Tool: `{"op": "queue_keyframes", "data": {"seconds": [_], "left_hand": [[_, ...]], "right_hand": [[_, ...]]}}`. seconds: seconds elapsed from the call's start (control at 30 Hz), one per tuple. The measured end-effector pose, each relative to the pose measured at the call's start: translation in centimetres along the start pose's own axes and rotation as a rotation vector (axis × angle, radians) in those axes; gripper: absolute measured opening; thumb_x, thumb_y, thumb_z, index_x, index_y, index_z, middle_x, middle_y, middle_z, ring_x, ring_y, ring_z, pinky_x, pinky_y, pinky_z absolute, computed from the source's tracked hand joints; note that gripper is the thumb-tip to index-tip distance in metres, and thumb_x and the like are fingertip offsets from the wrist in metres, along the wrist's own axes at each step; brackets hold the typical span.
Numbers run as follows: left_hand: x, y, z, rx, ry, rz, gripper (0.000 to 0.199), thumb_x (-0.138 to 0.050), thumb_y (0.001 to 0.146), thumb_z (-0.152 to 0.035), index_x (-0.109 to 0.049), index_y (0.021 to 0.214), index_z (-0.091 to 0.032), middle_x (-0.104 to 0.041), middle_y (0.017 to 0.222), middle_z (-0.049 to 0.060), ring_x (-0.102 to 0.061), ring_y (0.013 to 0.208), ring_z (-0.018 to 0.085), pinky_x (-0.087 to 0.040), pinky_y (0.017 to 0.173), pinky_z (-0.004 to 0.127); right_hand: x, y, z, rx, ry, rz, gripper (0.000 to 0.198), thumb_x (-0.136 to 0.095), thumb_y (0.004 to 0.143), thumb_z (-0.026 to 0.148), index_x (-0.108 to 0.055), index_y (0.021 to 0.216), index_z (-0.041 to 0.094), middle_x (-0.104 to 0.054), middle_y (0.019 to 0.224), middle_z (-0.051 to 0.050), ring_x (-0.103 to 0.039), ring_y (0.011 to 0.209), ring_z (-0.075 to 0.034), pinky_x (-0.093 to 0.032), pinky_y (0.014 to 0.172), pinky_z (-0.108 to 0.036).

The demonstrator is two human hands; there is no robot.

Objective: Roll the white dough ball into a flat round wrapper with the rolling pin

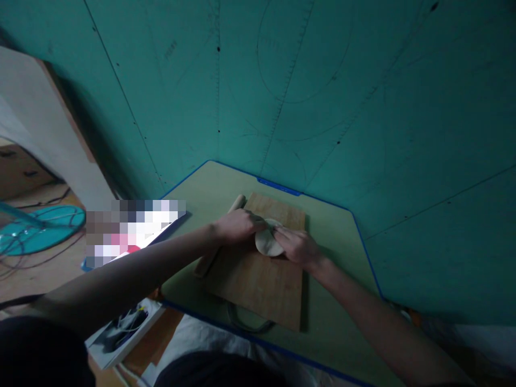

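A pale, round, flattened piece of dough (268, 244) is held over a wooden cutting board (258, 282). My left hand (238, 226) grips its upper left edge, with the fingers curled in. At the right edge, my right hand (299, 246) has its fingers laid over the dough, pressed together, and the thumb is hidden. Part of the dough's far edge is covered by the fingers. A wooden rolling pin (238, 202) lies along the board's left side, its middle hidden beneath my left hand and wrist.
The board rests on a light table (334, 290) with a blue rim, against a green wall (363, 107). A dark curved strap or handle (250, 327) shows at the near edge. A bright, pixelated screen (149, 234) stands left; a white box of cables (124, 330) sits below.
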State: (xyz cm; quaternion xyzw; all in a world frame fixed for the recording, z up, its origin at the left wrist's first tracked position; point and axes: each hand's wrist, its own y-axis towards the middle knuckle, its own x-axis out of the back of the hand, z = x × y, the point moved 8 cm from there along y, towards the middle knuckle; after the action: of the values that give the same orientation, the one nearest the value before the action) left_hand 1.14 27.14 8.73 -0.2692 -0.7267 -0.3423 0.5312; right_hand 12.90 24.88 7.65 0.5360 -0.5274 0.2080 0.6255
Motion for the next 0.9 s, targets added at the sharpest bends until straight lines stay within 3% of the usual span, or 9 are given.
{"op": "queue_keyframes", "data": {"seconds": [0.17,0.4,0.63,0.9], "left_hand": [[0.1,-0.2,0.0,0.009,-0.026,-0.027,0.021,-0.052,0.095,-0.014,-0.069,0.106,-0.019,-0.076,0.103,0.009,-0.069,0.093,0.021,-0.044,0.087,0.034],[0.6,0.3,-0.4,0.012,-0.046,-0.024,0.021,-0.052,0.094,-0.011,-0.069,0.106,-0.016,-0.075,0.107,0.012,-0.070,0.097,0.023,-0.046,0.085,0.033],[1.6,0.8,-0.6,0.056,-0.026,-0.045,0.024,-0.054,0.094,-0.013,-0.069,0.112,-0.017,-0.075,0.111,0.011,-0.069,0.102,0.024,-0.041,0.091,0.038],[1.7,1.3,-0.3,0.112,-0.066,-0.028,0.019,-0.059,0.090,-0.014,-0.071,0.105,-0.018,-0.077,0.102,0.009,-0.069,0.095,0.023,-0.040,0.084,0.035]], "right_hand": [[0.2,0.0,-0.5,-0.047,0.049,-0.033,0.029,-0.044,0.098,0.015,-0.073,0.102,0.015,-0.077,0.101,-0.013,-0.074,0.085,-0.021,-0.061,0.077,-0.030],[-0.5,-0.8,-2.0,-0.233,0.169,0.022,0.030,-0.051,0.091,0.017,-0.072,0.113,0.019,-0.076,0.114,-0.010,-0.074,0.096,-0.023,-0.060,0.082,-0.032],[-0.1,-1.6,-3.0,-0.333,0.215,-0.123,0.031,-0.054,0.086,0.014,-0.072,0.110,0.020,-0.077,0.108,-0.009,-0.074,0.095,-0.023,-0.061,0.078,-0.032],[0.4,-1.7,-3.5,-0.406,0.379,-0.279,0.027,-0.052,0.088,0.015,-0.074,0.102,0.021,-0.078,0.098,-0.008,-0.074,0.087,-0.023,-0.060,0.078,-0.034]]}}
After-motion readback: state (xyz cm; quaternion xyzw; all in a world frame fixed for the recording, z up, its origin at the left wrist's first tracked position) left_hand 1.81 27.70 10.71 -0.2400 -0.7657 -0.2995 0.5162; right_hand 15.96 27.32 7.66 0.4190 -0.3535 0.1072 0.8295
